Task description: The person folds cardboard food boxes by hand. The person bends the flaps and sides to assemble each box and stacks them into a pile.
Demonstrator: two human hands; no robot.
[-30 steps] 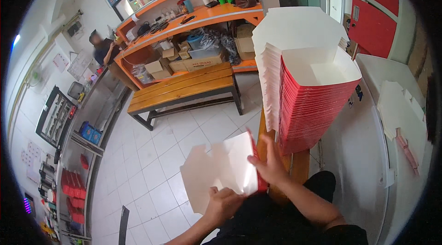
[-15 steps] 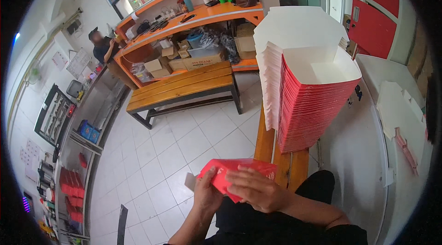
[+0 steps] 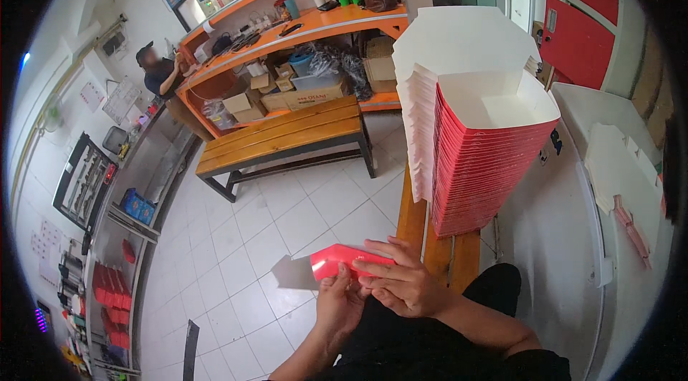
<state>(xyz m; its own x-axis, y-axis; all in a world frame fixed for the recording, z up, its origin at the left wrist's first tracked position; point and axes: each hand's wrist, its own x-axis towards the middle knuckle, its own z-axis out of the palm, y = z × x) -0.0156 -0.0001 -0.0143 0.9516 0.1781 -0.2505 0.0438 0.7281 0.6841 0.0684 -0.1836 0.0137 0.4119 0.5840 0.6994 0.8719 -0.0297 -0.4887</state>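
Note:
Over my lap I hold a red paper food box (image 3: 331, 259), tilted, with its pale lid flap (image 3: 295, 273) sticking out to the left. My left hand (image 3: 340, 304) grips its near edge, the thumb pressed on the red side. At the right end my right hand (image 3: 410, 282) has its fingers laid across the red face and its thumb underneath, which hides that end. Ahead to the right, a tall stack of nested red boxes (image 3: 480, 180) with white insides and raised white lids stands on a wooden bench (image 3: 410, 216).
Flat pale card pieces (image 3: 622, 180) lie on a white surface (image 3: 573, 105) at my right. Across the tiled floor (image 3: 287, 216) is another slatted bench (image 3: 283, 139), before an orange shelf unit (image 3: 315, 23). A person (image 3: 163, 80) stands at the far left, by metal shelves (image 3: 154, 187).
The box has turned in my hands, so more of its pale flap shows at the left. My right hand's fingers have lifted and spread a little over the red face.

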